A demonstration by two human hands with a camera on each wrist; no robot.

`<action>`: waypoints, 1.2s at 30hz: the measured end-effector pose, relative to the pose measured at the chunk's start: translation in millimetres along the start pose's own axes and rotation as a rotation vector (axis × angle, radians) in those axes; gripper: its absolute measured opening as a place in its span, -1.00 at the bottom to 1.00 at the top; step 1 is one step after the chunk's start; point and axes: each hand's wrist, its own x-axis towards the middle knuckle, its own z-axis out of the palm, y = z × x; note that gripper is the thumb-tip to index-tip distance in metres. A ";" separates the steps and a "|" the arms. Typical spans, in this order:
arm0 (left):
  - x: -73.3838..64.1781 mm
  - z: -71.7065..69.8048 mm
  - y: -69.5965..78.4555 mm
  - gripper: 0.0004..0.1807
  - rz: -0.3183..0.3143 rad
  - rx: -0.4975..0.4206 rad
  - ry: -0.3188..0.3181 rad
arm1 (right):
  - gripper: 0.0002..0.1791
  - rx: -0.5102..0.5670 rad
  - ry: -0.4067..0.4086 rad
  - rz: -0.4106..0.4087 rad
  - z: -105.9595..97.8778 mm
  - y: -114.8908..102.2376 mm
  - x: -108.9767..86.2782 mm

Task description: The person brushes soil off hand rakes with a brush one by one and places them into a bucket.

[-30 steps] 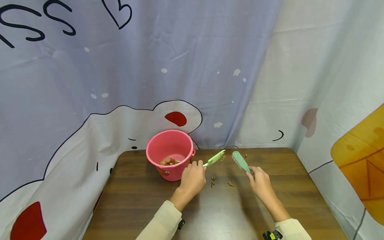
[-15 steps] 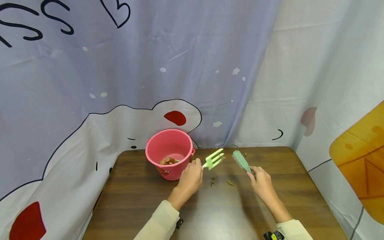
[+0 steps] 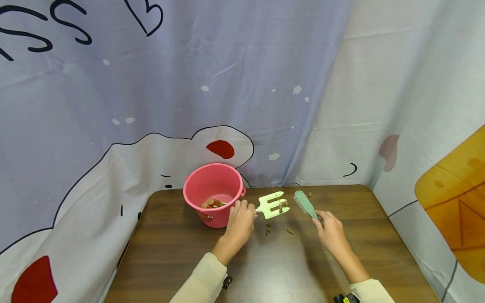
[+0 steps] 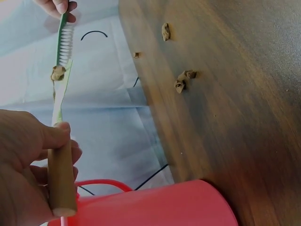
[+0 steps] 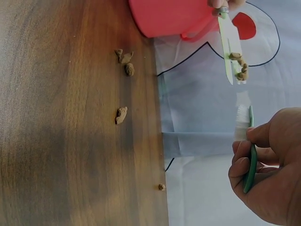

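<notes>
My left hand (image 3: 238,225) grips the wooden handle (image 4: 62,179) of a small light-green garden hand fork (image 3: 268,206), raised above the table just right of the pink bucket. Several brown crumbly clumps (image 5: 240,63) lie on its tines. My right hand (image 3: 330,232) holds a green brush (image 3: 306,204) by its handle, thumb on top, with white bristles (image 5: 241,118) facing the fork. In the head view a narrow gap separates brush head and tines. More brown clumps (image 5: 123,57) are scattered on the table below both tools.
The pink bucket (image 3: 223,216) stands at the table's back left, with several brown-ended handles (image 3: 213,203) inside. A single clump (image 5: 121,115) and a small crumb (image 5: 162,187) lie on the wooden table (image 3: 276,269). A printed curtain (image 3: 242,84) hangs right behind the back edge.
The left hand has rotated the fork from nearly edge-on to flat side up, with clumps now showing on its tines. The right hand and brush have barely moved.
</notes>
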 end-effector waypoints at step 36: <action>-5.6 12.0 2.3 -0.58 0.073 0.196 0.106 | -0.75 0.037 -0.002 -0.188 19.7 -66.9 -2.5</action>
